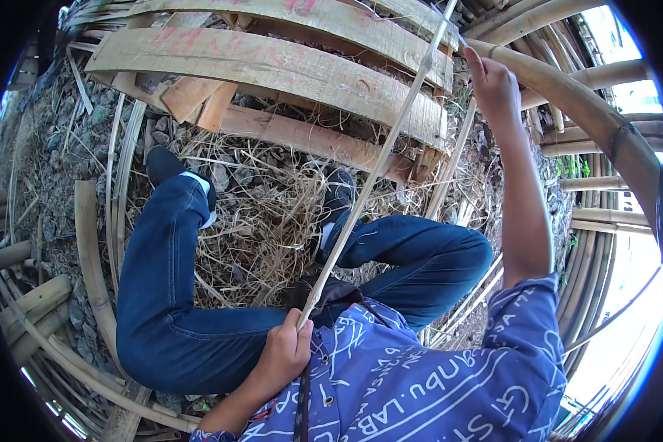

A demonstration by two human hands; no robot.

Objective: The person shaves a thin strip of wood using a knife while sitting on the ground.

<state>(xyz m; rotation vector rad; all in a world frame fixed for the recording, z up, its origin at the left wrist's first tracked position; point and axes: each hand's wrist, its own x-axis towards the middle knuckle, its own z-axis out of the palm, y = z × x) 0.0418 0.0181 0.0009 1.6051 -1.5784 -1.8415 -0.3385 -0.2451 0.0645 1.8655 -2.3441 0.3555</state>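
A long, thin, pale bamboo strip [376, 173] slants from my lap up past the top edge of the view. My left hand [283, 352] is closed around its lower end, close to my waist. At the upper right, my right arm is stretched out, and my right hand [493, 85] has its fingers curled with the thumb pointing up. This hand is just right of the strip's upper part. Whatever lies inside its fingers is hidden; a thin pale edge shows by the thumb tip. My bent legs in blue jeans [199, 324] lie on both sides of the strip.
A pallet-like wooden frame of planks [287, 70] stands ahead. Fibrous shavings [258, 228] cover the stony ground between my feet. Thick bamboo poles [604, 121] rise on the right. More bamboo lengths [92, 258] lie on the left, beside my leg.
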